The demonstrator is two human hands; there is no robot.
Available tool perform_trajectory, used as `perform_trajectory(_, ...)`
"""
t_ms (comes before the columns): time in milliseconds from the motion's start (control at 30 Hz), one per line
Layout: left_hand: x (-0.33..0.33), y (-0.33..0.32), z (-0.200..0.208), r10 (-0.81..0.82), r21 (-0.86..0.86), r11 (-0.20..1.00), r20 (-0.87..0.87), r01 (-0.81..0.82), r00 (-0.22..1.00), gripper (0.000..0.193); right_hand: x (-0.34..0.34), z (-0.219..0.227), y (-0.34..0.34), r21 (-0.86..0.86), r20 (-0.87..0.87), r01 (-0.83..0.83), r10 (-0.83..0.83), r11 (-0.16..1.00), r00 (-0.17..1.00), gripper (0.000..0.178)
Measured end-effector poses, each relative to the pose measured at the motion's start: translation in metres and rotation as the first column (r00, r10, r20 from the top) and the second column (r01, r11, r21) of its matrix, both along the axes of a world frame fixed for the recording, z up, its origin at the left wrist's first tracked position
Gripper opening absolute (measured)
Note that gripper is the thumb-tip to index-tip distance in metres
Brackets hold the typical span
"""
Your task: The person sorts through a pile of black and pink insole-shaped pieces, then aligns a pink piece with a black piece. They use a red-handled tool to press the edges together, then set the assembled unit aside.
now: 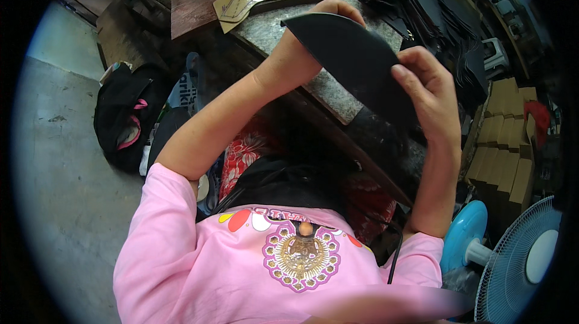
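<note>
You have a fan (512, 270) with a pale round grille (its base (463, 230) is bright blue). Just beyond the fan, you see stacked brown cartons (503, 140), with a crumpled red thing (535, 118) beside them. Well to the fan's left, a black bundle (114, 116) showing pink lies on your grey floor (60, 161).

Black piece (356, 62) bridging the hands (429, 86), open gap between forearms (226, 110), dark stack (425, 13) beyond, fan (512, 257) at right, distance unclear

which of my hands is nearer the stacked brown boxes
Right. Your right hand holds the black piece on the side toward the brown boxes; your left hand is farther left, partly behind the piece.
</note>
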State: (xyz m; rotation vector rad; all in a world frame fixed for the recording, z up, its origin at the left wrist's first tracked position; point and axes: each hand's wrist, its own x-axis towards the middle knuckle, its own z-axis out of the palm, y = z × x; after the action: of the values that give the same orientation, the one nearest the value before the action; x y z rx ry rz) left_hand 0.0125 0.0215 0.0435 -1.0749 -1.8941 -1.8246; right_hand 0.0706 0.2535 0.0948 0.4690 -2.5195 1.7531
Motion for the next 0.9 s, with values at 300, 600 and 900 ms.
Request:
perform_trajectory(300, -0.007, -0.025, 0.01, -0.238, 0.185, 0.967, 0.406, 0.176, 0.882, 0.029, -0.005, -0.002, 0.013, 0.332, -0.319, 0.308, -0.201, 0.892, 0.926, 0.015)
perform_trajectory(600, 0.001, -0.008, 0.018, 0.196, -0.281, 0.929, -0.175, -0.24, 0.965, 0.016, -0.009, -0.008, 0.003, 0.424, -0.6, 0.378, -0.057, 0.823, 0.798, 0.017)
perform_trajectory(900, 0.002, -0.003, 0.008, 0.208, -0.424, 0.874, -0.116, -0.238, 0.971, 0.016, -0.009, -0.016, -0.008, 0.52, -0.589, 0.354, 0.026, 0.778, 0.808, 0.018)
